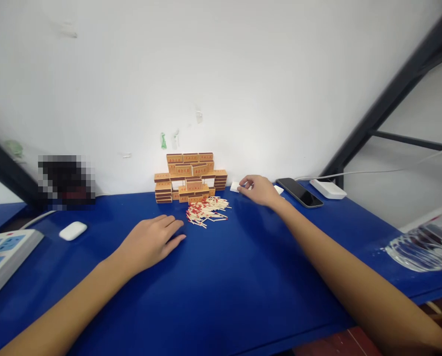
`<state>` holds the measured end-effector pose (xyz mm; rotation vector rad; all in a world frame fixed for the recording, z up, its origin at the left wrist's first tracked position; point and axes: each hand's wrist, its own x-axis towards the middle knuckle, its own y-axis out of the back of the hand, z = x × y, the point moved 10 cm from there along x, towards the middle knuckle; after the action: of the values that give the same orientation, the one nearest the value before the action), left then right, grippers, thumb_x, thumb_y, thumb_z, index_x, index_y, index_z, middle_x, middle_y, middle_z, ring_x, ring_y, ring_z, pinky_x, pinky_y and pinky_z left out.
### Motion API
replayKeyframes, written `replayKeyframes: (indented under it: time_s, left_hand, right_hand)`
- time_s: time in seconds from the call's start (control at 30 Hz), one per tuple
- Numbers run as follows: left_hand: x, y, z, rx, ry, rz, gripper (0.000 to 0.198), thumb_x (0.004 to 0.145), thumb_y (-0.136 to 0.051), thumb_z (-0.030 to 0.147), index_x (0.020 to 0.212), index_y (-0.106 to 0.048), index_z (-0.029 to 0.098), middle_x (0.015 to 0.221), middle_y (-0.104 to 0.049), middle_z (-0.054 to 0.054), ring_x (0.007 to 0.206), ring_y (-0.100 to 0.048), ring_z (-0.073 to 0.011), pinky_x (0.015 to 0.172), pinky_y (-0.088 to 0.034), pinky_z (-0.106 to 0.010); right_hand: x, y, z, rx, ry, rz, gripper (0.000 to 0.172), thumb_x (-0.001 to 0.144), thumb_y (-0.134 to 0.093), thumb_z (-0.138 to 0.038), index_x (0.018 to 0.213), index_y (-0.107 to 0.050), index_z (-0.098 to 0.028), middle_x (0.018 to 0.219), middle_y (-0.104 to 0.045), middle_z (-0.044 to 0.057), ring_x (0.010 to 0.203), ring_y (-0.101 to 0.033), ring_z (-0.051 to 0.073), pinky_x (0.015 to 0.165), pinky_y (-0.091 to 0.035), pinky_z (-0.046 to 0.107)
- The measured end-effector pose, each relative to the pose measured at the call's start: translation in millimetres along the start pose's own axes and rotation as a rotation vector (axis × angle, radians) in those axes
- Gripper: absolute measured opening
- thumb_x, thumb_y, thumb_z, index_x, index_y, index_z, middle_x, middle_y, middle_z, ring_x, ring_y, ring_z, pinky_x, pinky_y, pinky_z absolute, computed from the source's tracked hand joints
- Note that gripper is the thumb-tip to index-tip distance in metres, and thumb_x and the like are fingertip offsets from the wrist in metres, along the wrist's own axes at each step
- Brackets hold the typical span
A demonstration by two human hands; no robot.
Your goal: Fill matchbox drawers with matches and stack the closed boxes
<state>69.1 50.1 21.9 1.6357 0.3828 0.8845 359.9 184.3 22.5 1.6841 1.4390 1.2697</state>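
My left hand (154, 241) lies flat on the blue table (224, 277), fingers stretched out, just left of a heap of red-tipped matches (207, 210). Behind the heap, a stack of orange matchboxes (190, 177) stands against the white wall. My right hand (258, 189) reaches to the right of the stack and its fingers close on a small white box (236, 187) resting on the table.
A black phone (299, 192) and a white charger block (328, 188) with a cable lie at the right. A white mouse (73, 230) and a power strip (1, 252) sit at the left. A clear plastic bag (424, 244) hangs over the right edge.
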Motion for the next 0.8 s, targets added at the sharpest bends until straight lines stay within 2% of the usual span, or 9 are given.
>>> replayKeyframes:
  time_s: [0.13, 0.27, 0.37, 0.47, 0.6, 0.7, 0.8]
  left_hand:
    - [-2.0, 3.4, -1.5, 0.046, -0.016, -0.018, 0.028, 0.106, -0.052, 0.037, 0.107, -0.074, 0.02, 0.096, -0.076, -0.01, 0.088, -0.074, -0.0265, 0.073, -0.056, -0.035]
    - [-2.7, 5.2, -5.7, 0.08, -0.002, -0.021, 0.027, 0.106, -0.053, 0.037, 0.107, -0.074, 0.02, 0.096, -0.077, -0.009, 0.087, -0.074, -0.0264, 0.069, -0.053, -0.034]
    - [-2.5, 0.9, -5.5, 0.107, -0.001, -0.055, 0.027, 0.106, -0.053, 0.037, 0.108, -0.074, 0.02, 0.097, -0.077, -0.009, 0.088, -0.074, -0.0265, 0.07, -0.053, -0.034]
    - [-2.2, -3.5, -2.4, 0.102, -0.005, -0.099, 0.028, 0.107, -0.052, 0.038, 0.107, -0.073, 0.02, 0.097, -0.077, -0.009, 0.088, -0.074, -0.0259, 0.07, -0.052, -0.033]
    - [-1.7, 1.8, -1.7, 0.08, 0.006, -0.08, 0.026, 0.106, -0.054, 0.037, 0.107, -0.074, 0.021, 0.093, -0.076, -0.008, 0.085, -0.073, -0.0255, 0.068, -0.051, -0.032]
    - [-2.2, 6.6, -4.0, 0.085, 0.012, -0.054, 0.027, 0.105, -0.054, 0.037, 0.106, -0.075, 0.02, 0.092, -0.075, -0.009, 0.084, -0.072, -0.0266, 0.067, -0.05, -0.033]
    - [-2.9, 8.2, -6.2, 0.059, 0.037, -0.038, 0.027, 0.105, -0.055, 0.037, 0.111, -0.075, 0.02, 0.096, -0.076, -0.009, 0.087, -0.072, -0.027, 0.07, -0.051, -0.034]
  right_hand:
    - [13.2, -15.0, -16.3, -0.107, 0.073, -0.066, 0.017, 0.089, -0.073, -0.029, 0.097, -0.08, -0.016, 0.101, -0.074, 0.01, 0.09, -0.065, 0.021, 0.077, -0.043, 0.029]
    - [5.7, -17.2, -27.8, -0.161, 0.125, -0.113, 0.013, 0.093, -0.067, -0.02, 0.091, -0.079, -0.016, 0.102, -0.074, 0.01, 0.089, -0.066, 0.02, 0.078, -0.044, 0.028]
    - [-7.1, -16.4, -34.7, -0.194, 0.159, -0.131, 0.014, 0.095, -0.066, -0.024, 0.099, -0.078, -0.017, 0.107, -0.073, 0.01, 0.09, -0.067, 0.02, 0.08, -0.045, 0.028]
    - [-9.2, -20.9, -35.3, -0.244, 0.143, -0.124, 0.023, 0.096, -0.068, -0.03, 0.112, -0.075, -0.014, 0.116, -0.07, 0.016, 0.096, -0.067, 0.024, 0.082, -0.045, 0.031]
    - [-0.5, -29.5, -31.2, -0.273, 0.108, -0.126, 0.017, 0.097, -0.066, -0.023, 0.104, -0.076, -0.01, 0.115, -0.068, 0.02, 0.099, -0.067, 0.027, 0.081, -0.044, 0.033]
    - [-4.2, -21.4, -35.3, -0.243, 0.138, -0.138, 0.017, 0.098, -0.062, -0.016, 0.102, -0.077, -0.01, 0.112, -0.068, 0.019, 0.095, -0.066, 0.026, 0.08, -0.043, 0.033]
    - [-24.8, -1.8, -53.8, -0.171, 0.228, -0.171, 0.015, 0.099, -0.064, -0.019, 0.102, -0.078, -0.014, 0.109, -0.067, 0.014, 0.092, -0.063, 0.022, 0.08, -0.043, 0.032]
